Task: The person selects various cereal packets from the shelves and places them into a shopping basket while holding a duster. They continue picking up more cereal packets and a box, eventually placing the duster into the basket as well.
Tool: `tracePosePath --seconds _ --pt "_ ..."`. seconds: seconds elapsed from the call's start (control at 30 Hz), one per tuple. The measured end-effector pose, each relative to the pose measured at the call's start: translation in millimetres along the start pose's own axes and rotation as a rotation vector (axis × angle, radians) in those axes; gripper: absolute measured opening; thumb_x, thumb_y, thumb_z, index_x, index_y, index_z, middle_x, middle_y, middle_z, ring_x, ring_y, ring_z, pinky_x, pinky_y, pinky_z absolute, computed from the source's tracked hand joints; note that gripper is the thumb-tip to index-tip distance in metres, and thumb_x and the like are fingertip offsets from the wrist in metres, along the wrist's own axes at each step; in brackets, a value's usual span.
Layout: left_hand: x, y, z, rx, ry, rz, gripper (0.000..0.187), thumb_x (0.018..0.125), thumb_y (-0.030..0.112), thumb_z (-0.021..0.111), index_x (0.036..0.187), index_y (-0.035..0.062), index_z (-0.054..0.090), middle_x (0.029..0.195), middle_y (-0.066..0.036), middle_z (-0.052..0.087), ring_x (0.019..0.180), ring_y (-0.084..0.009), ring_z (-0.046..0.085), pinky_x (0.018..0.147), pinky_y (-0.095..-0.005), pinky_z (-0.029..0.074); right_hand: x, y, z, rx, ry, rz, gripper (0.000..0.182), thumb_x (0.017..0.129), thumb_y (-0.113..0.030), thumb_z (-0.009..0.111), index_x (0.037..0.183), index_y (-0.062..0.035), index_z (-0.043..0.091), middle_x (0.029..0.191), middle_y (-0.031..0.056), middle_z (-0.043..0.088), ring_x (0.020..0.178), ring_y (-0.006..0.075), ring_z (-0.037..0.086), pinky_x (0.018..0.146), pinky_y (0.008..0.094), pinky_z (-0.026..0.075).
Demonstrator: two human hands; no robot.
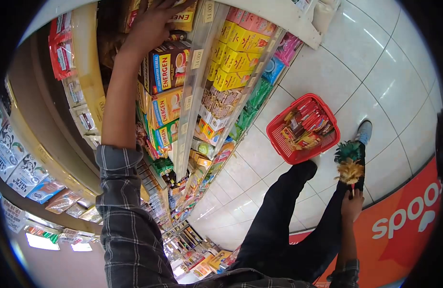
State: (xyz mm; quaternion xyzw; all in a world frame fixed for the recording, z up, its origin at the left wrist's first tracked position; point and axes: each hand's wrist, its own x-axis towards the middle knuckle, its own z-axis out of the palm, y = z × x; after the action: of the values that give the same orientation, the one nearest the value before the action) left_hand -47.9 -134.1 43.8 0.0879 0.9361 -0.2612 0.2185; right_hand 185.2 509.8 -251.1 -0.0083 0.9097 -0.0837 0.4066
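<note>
My left hand reaches into the shelf at the upper left, fingers spread across the front of an Energen cereal box. Part of that box is hidden behind the hand and the frame edge. Just below my wrist stand a dark brown Energen box, an orange one and a green one. Down beside my leg, my right hand is closed around the handle of a feather duster. Its green and tan feathers point away from me, toward my shoe.
A red shopping basket with several packets inside sits on the tiled floor by my foot. Yellow boxes fill the lower shelf, behind a price rail. Milk pouches line another shelf at left. A red printed panel stands at right.
</note>
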Motion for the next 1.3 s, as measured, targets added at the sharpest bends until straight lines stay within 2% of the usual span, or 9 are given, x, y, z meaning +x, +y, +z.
tracePosePath --seconds 0.07,0.17,0.33,0.57,0.67,0.8,0.97,1.07,1.3 --pt "6 14 -22 -0.289 -0.306 -0.195 0.076 0.080 0.011 0.068 0.149 0.0183 0.035 0.161 -0.014 0.006 0.146 -0.0401 0.006 0.111 -0.0679 0.015 -2 -3 -2 0.013 -0.035 0.021 0.033 0.090 -0.025 0.059 0.108 0.0023 0.056 0.110 0.0200 0.057 0.105 0.0395 0.054 0.090 0.0490 0.047" --pt "-6 60 -15 0.171 0.301 -0.138 0.044 0.086 0.007 0.061 0.128 0.0206 0.059 0.124 -0.009 0.061 0.118 -0.0278 0.055 0.114 -0.0509 0.022 -4 -1 2 0.011 -0.021 0.036 0.033 0.090 -0.025 0.059 0.107 0.0037 0.057 0.115 0.0199 0.057 0.110 0.0397 0.053 0.093 0.0498 0.045" --pt "-43 233 35 -0.622 0.745 -0.459 0.015 0.075 0.002 0.064 0.090 0.0070 0.064 0.090 -0.009 0.065 0.084 -0.0303 0.061 0.080 -0.0430 0.044 -5 38 43 -0.068 0.199 -0.172 0.029 0.088 -0.026 0.060 0.102 -0.0013 0.055 0.107 0.0156 0.056 0.102 0.0370 0.053 0.084 0.0492 0.048" --pt "-84 497 222 -1.453 -0.367 -0.416 0.031 0.082 0.011 0.061 0.112 0.0041 0.063 0.101 -0.019 0.066 0.093 -0.0391 0.063 0.081 -0.0442 0.051 -9 33 33 -0.047 0.054 0.054 0.028 0.087 -0.026 0.061 0.097 0.0002 0.056 0.103 0.0184 0.056 0.100 0.0390 0.052 0.088 0.0492 0.045" --pt "-120 577 377 -1.336 -0.317 -0.380 0.046 0.080 0.022 0.067 0.120 0.0028 0.056 0.111 -0.025 0.061 0.108 -0.0384 0.058 0.090 -0.0466 0.049 -23 62 67 -0.095 0.263 -0.085 0.026 0.087 -0.025 0.062 0.091 -0.0007 0.054 0.097 0.0189 0.056 0.098 0.0396 0.052 0.084 0.0497 0.044" --pt "-79 581 364 -1.193 -0.023 -0.524 0.077 0.067 0.027 0.081 0.126 -0.0027 0.043 0.126 -0.026 0.047 0.117 -0.0429 0.049 0.096 -0.0470 0.047 -23 68 67 -0.028 0.075 0.059 0.024 0.086 -0.024 0.063 0.085 -0.0017 0.055 0.093 0.0169 0.056 0.096 0.0388 0.052 0.082 0.0500 0.044" --pt "-45 607 325 -1.307 -0.148 -0.778 0.087 0.059 0.031 0.087 0.128 -0.0002 0.043 0.136 -0.022 0.041 0.127 -0.0388 0.041 0.098 -0.0522 0.044 -25 72 59 -0.033 0.116 0.047 0.025 0.086 -0.025 0.065 0.085 -0.0010 0.057 0.095 0.0165 0.058 0.095 0.0386 0.054 0.082 0.0486 0.044" --pt "-47 637 349 -1.175 -0.427 -0.844 0.082 0.061 0.031 0.084 0.127 0.0008 0.045 0.134 -0.021 0.043 0.125 -0.0381 0.043 0.099 -0.0516 0.042 -21 66 49 -0.062 0.016 0.111 0.026 0.086 -0.026 0.065 0.091 -0.0004 0.059 0.098 0.0171 0.058 0.097 0.0391 0.054 0.084 0.0482 0.044" --pt "-112 609 264 -1.150 -0.200 -0.799 0.066 0.069 0.029 0.077 0.124 0.0045 0.049 0.125 -0.022 0.048 0.118 -0.0398 0.047 0.096 -0.0515 0.042 -17 58 27 -0.095 0.073 0.087 0.036 0.090 -0.033 0.061 0.109 -0.0019 0.062 0.108 0.0197 0.059 0.106 0.0398 0.054 0.089 0.0478 0.044"
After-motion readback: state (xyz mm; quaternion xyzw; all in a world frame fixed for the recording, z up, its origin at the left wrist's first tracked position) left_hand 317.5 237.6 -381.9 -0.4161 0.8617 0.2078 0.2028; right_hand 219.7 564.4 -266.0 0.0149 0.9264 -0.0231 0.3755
